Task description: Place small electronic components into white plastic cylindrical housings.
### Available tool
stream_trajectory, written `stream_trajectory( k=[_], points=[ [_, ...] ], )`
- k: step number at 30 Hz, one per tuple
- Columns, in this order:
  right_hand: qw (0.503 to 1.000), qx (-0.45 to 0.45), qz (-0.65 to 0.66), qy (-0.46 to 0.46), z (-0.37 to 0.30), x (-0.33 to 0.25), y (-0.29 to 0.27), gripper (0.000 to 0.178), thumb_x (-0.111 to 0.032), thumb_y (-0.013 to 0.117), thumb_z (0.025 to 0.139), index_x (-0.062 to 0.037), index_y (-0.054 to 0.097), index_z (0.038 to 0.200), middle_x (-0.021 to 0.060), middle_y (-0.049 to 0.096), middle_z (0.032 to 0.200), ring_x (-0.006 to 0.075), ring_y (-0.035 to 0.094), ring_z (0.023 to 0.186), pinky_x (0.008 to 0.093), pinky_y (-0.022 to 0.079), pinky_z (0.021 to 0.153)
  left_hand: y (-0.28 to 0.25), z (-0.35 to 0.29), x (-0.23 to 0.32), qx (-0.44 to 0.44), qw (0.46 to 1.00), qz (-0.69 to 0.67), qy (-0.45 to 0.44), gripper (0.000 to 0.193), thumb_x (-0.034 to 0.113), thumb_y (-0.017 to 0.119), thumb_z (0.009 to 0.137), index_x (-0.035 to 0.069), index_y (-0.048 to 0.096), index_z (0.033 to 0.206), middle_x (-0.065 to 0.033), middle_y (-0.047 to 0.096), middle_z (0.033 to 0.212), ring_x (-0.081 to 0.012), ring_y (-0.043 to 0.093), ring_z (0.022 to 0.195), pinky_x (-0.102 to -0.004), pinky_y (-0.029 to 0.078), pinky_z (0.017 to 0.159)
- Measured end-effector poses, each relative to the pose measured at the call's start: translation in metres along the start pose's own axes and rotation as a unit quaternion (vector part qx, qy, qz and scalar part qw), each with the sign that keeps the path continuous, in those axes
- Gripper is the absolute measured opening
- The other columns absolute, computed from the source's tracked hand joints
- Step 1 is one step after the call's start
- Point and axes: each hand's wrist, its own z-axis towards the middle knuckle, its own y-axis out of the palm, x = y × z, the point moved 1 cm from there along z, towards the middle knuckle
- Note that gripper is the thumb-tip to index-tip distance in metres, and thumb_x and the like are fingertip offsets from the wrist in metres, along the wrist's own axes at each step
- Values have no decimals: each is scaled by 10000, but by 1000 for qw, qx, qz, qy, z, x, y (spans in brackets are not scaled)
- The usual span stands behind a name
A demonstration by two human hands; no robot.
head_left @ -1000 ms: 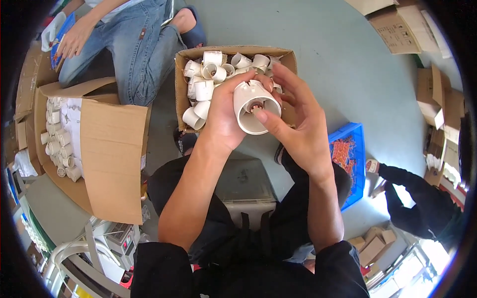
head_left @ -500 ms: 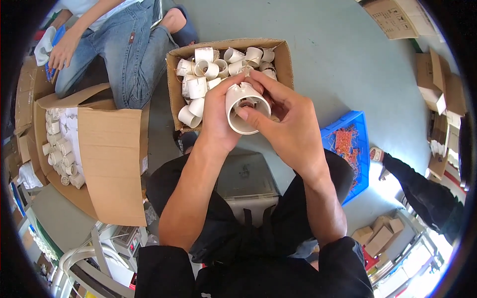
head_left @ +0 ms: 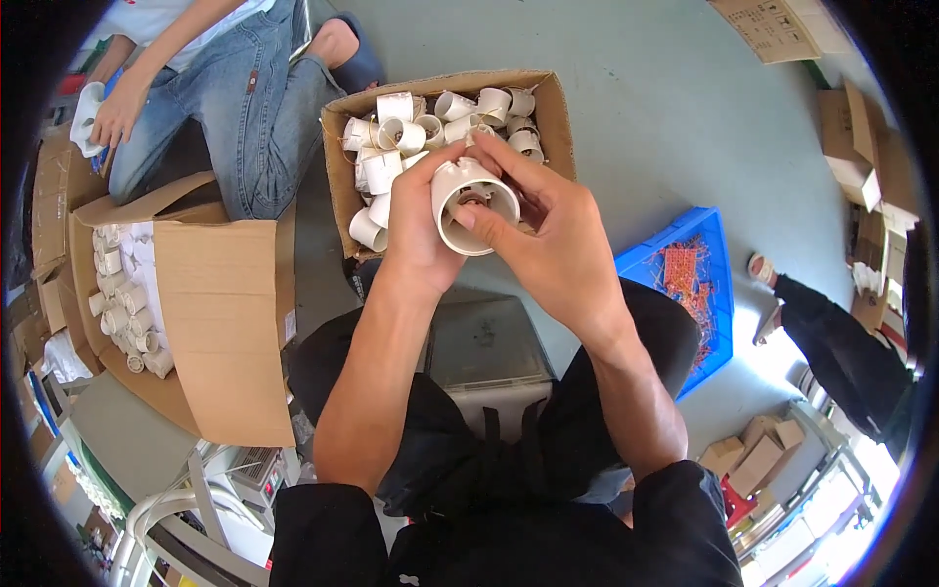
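Note:
Between my two hands is a white plastic cylindrical housing (head_left: 453,235), its open end turned up toward me and its rim notched at the far side. My left hand (head_left: 423,220) wraps round its left side. From the right, my right hand (head_left: 553,230) grips it, with the thumb reaching inside the opening. A small brownish metallic part shows at the thumb tip, too small to name. Just beyond my hands stands a cardboard box (head_left: 337,191) full of similar white housings (head_left: 383,171), some with thin wires.
Left is a larger open cardboard box (head_left: 225,323) with more white housings (head_left: 117,303). A blue crate (head_left: 722,293) holding red parts (head_left: 685,279) lies at the right. A co-worker in jeans (head_left: 235,127) sits far left; another person's dark-clothed leg (head_left: 831,333) is at right.
My hands and the housing have shifted slightly left and away from me in the picture. The thumb stays inside the opening. The person's leg at the right has moved a little.

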Motion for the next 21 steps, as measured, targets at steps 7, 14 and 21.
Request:
stream_trajectory(
  k=[7,14,21],
  points=[
    [995,89,-32,-16,-18,-30,2,285,1,727,716,7,552,941,134,511,1233,210,553,1057,323,474,860,12,-4,1,-86,992,-56,-74,315,299,402,885,49,593,865,-82,628,811,-208,615,716,-350,501,620],
    [898,83,-382,-201,-19,-25,-3,280,-69,743,649,-37,641,908,126,549,1124,310,525,991,396,450,811,5,3,4,-60,998,-17,-17,298,280,425,872,39,600,866,-78,618,791,-192,596,720,-342,490,637],
    [920,77,-361,-132,-17,-22,-7,201,-66,729,645,-33,648,826,98,556,983,285,519,900,394,443,756,9,2,-2,-31,997,71,17,308,257,395,888,41,600,811,-49,608,768,-143,583,692,-267,467,654]
  ],
)
